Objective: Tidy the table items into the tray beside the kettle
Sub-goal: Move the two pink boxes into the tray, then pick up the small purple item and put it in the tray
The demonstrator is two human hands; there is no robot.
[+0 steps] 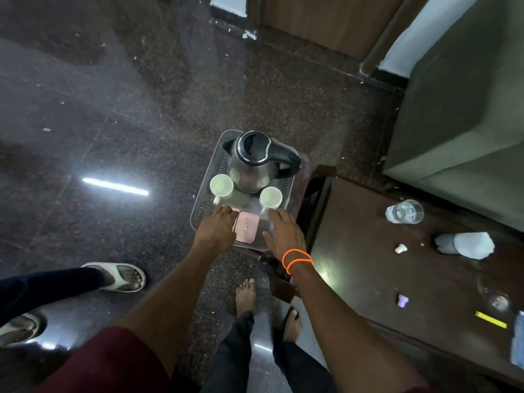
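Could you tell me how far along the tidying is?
Done: the kettle, two cups and a pink box sit in the tray. In hand: both hands reach into the tray. Left: a glass and scraps remain on the table.

Tray with kettle, two cups and a pink packet

The grey perforated tray [202, 191] held a steel kettle [252, 163] with a black lid and handle at its far end — upright, spout pointing left. Two white cups stood upright just in front of it: the left cup [221, 186] and the right cup [270, 197]. A flat pink packet [246, 228] lay near the tray's near edge — between the cups and closer to the viewer.
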